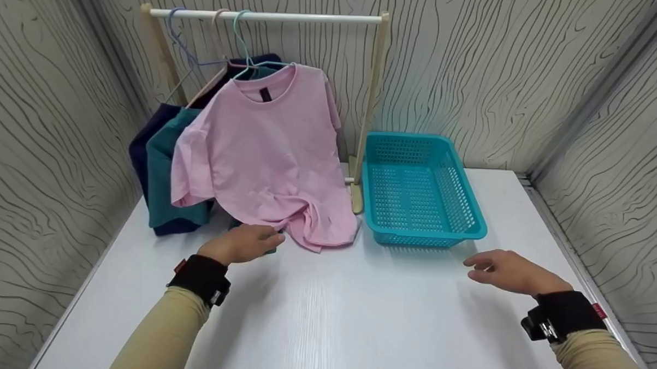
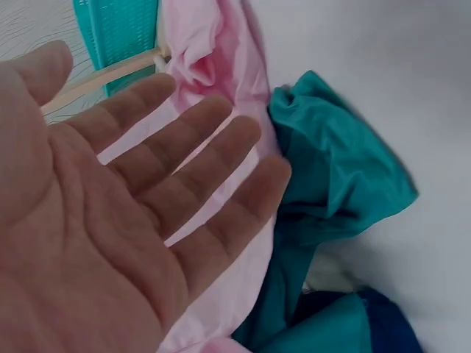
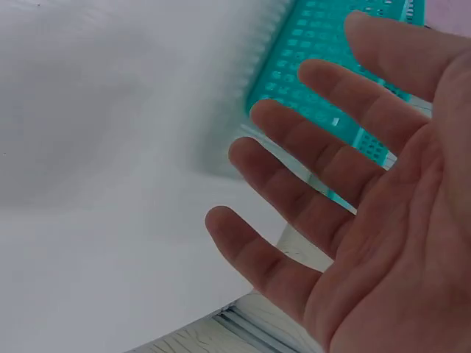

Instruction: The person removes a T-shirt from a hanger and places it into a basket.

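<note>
A pink T-shirt (image 1: 275, 144) hangs from a mint hanger (image 1: 242, 37) at the front of the rack, its hem bunched on the table. My left hand (image 1: 244, 243) hovers by that hem, fingers spread and holding nothing in the left wrist view. Behind the pink one hang a teal shirt (image 1: 170, 173) and a navy shirt (image 1: 144, 140); a teal sleeve (image 2: 338, 162) shows past my left fingertips. On the right, my right hand (image 1: 508, 271) is held over the table, fingers loosely extended and holding nothing, just in front of the teal basket (image 1: 422, 234).
The clothes rack has a white rail (image 1: 312, 18) and wooden posts (image 1: 374, 93); a blue hanger (image 1: 175, 31) and a pink hanger (image 1: 218, 30) hang there too. Patterned walls (image 1: 501, 76) enclose the white table (image 1: 323, 326) at the back and both sides.
</note>
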A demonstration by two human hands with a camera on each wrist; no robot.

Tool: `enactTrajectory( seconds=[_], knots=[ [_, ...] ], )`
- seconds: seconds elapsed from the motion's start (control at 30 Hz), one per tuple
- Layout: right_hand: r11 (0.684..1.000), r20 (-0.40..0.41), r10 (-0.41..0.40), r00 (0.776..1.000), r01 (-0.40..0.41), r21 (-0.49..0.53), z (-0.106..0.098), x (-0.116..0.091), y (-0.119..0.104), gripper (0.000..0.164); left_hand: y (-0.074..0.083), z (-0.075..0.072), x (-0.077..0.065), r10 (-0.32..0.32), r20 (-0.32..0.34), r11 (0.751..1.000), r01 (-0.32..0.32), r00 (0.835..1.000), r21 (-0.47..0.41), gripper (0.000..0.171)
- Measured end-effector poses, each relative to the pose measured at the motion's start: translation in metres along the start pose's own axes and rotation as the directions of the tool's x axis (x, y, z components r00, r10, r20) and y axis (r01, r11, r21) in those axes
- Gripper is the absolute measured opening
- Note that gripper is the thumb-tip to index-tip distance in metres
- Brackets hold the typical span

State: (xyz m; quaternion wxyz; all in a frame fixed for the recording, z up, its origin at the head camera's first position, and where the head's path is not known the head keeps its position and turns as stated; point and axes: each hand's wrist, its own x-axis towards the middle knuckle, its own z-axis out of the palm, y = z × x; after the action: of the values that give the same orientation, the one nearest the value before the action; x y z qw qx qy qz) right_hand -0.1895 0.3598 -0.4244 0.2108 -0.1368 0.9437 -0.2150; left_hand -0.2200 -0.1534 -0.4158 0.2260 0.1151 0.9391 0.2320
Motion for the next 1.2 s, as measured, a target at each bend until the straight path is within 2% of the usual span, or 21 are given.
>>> enactTrajectory(
  seconds=[0.23, 0.33, 0.53, 0.63, 0.77, 0.9, 1.0, 1.07, 1.2],
  knots=[
    [0.999, 0.018, -0.040, 0.999, 0.041, -0.027, -0.015, 0.008, -0.023, 0.048, 0.009, -0.019, -0.007, -0.031, 0.014, 0.999, 0.030, 0.999, 0.031, 0.062],
    [0.998, 0.025, -0.047, 0.999, 0.048, -0.027, -0.018, 0.010, -0.030, 0.046, 0.011, -0.025, -0.009, -0.053, 0.020, 0.998, 0.052, 0.998, 0.037, 0.066],
    [0.999, 0.038, -0.042, 0.998, 0.043, -0.025, -0.021, 0.016, -0.046, 0.045, 0.010, -0.041, -0.012, -0.060, 0.029, 0.997, 0.058, 0.998, 0.059, 0.063],
    [0.997, 0.042, -0.068, 0.997, 0.070, -0.041, -0.019, 0.023, -0.055, 0.045, 0.009, -0.056, -0.018, -0.074, 0.021, 0.995, 0.073, 0.997, 0.061, 0.059],
    [0.993, 0.042, -0.101, 0.994, 0.103, -0.064, -0.012, 0.032, -0.069, 0.044, 0.008, -0.084, -0.027, -0.109, -0.015, 0.992, 0.110, 0.994, 0.068, 0.059],
    [0.992, 0.048, -0.094, 0.994, 0.097, -0.081, -0.003, 0.041, -0.086, 0.039, 0.007, -0.110, -0.035, -0.148, -0.064, 0.987, 0.152, 0.987, 0.058, 0.058],
    [0.994, 0.062, -0.063, 0.996, 0.068, -0.086, 0.007, 0.048, -0.099, 0.036, 0.003, -0.126, -0.040, -0.191, -0.126, 0.980, 0.196, 0.974, 0.028, 0.054],
    [0.994, 0.076, -0.058, 0.995, 0.065, -0.088, 0.013, 0.052, -0.105, 0.035, -0.001, -0.135, -0.040, -0.212, -0.193, 0.975, 0.221, 0.958, 0.025, 0.049],
    [0.991, 0.096, -0.077, 0.992, 0.087, -0.102, 0.027, 0.062, -0.114, 0.034, -0.014, -0.147, -0.036, -0.245, -0.354, 0.961, 0.275, 0.903, 0.036, 0.053]
  ],
)
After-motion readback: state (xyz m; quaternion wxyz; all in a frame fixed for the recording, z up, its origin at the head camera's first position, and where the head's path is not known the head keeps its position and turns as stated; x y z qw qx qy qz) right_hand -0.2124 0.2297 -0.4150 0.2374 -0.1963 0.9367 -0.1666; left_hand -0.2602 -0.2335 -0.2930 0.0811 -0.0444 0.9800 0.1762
